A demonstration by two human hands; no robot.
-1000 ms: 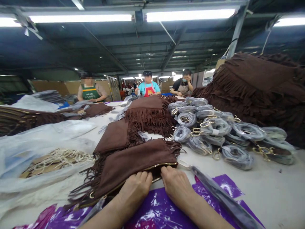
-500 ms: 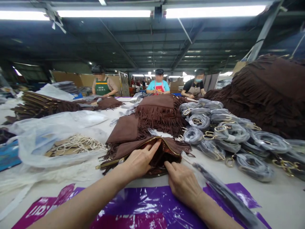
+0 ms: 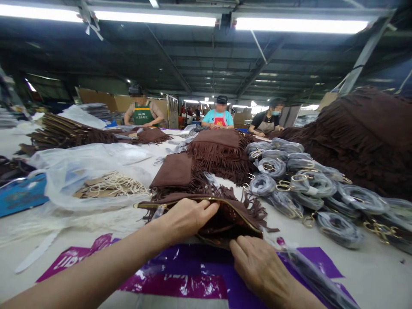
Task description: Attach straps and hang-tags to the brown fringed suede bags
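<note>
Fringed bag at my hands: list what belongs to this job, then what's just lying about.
Apparently in the job:
fringed bag, mouth open
left hand and right hand, at its mouth

Apparently lying about:
wrapped strap coils
white strings
blue item

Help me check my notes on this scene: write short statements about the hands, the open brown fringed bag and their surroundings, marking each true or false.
The left hand and right hand both touch the brown fringed fabric bag. True.
Its gold zipper is closed. False: the zipper gapes open.
Coiled grey straps in clear plastic wrapping lie right of the bag. True.
Thin off-white strings lie right of the straps. False: the strings lie left of the bag.
Glossy purple-and-magenta plastic extends nearer the camera than the bag. True.
</note>
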